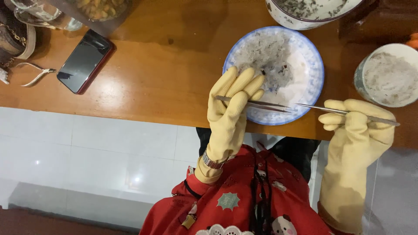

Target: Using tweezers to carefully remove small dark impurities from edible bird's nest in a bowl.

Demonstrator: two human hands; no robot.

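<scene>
I saw my left hand [230, 102], in a yellow rubber glove, pinching thin steel tweezers [254, 104] over the blue-rimmed round plate [315, 82] of pale wet shreds. My right hand [355, 124] gripped a second long steel pair [344, 112] just beside it, above the wooden table [161, 82].

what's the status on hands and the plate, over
Left hand and right hand, both gloved, each pinch long metal tweezers. Tips over blue-rimmed plate of whitish stringy material. Nothing in the way.
</scene>
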